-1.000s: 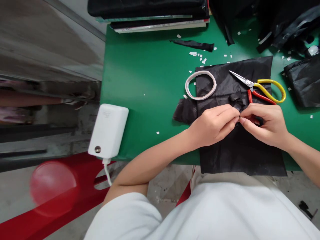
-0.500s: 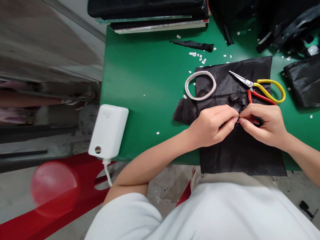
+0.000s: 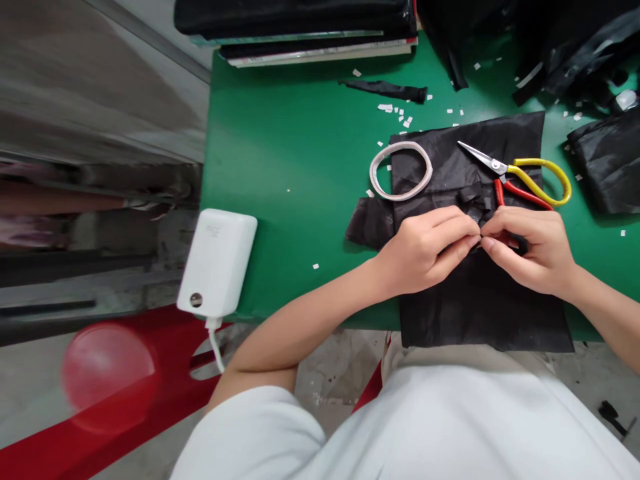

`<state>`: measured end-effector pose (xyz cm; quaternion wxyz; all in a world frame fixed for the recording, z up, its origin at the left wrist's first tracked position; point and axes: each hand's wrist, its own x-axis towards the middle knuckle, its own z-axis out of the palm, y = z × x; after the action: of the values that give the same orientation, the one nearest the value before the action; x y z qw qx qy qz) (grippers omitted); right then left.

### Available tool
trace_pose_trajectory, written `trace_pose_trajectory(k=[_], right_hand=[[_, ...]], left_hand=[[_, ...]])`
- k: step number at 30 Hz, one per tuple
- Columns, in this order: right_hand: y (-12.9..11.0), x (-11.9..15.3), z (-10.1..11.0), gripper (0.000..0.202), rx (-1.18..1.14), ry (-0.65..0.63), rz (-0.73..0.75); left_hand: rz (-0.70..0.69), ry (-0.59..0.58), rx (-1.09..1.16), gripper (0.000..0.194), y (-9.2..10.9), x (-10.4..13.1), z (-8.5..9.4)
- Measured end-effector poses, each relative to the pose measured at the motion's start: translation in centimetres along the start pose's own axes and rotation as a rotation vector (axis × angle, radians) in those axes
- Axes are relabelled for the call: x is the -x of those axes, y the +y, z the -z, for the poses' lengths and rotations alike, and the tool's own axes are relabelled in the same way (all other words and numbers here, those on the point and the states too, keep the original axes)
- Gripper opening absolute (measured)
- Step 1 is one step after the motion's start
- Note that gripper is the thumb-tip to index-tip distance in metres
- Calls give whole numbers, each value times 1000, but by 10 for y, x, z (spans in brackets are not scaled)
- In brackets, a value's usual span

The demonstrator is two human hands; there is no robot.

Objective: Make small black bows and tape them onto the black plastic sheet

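My left hand (image 3: 437, 245) and my right hand (image 3: 530, 245) meet fingertip to fingertip over a black fabric piece (image 3: 485, 300) that hangs past the table's front edge. Both pinch at a small bunch of black fabric strip (image 3: 475, 200); the exact spot between the fingertips is hidden. Just beyond my right hand lie scissors (image 3: 500, 167) with one yellow and one red handle, blades pointing up and left. A thin white ring of tape (image 3: 375, 177) rests half on the fabric, past my left hand. Another dark fabric flap (image 3: 367, 223) sticks out at the left.
On the green table (image 3: 280, 153) are scattered white paper bits (image 3: 385, 108) and a black strip (image 3: 390, 90). A stack of black items (image 3: 300, 20) stands at the back, folded black fabric (image 3: 610, 160) at the right. A white power bank (image 3: 217, 260) with a cable sits at the left edge.
My pinched fingertips have shifted very slightly to the right. The scissors, tape and fabric lie as before.
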<state>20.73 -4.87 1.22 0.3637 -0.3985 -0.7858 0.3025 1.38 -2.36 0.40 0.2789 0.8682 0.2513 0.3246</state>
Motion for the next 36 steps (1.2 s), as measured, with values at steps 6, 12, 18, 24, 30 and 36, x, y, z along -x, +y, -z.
trace_pose_trajectory(k=[6, 12, 18, 24, 30, 36], right_hand=[[2, -1, 1, 14, -13, -24, 2], [4, 1, -2, 13, 15, -11, -13], [4, 2, -3, 12, 14, -2, -18], [3, 0, -3, 13, 22, 17, -13], [2, -2, -3, 13, 43, 32, 22], [2, -1, -4, 13, 52, 33, 23]], left_hand=[[-1, -18, -3, 14, 0, -1, 1], [33, -13, 3, 14, 0, -1, 0], [29, -2, 19, 13, -1, -1, 0], [28, 27, 43, 12, -1, -1, -1], [48, 45, 57, 13, -2, -1, -1], [53, 66, 54, 13, -2, -1, -2]])
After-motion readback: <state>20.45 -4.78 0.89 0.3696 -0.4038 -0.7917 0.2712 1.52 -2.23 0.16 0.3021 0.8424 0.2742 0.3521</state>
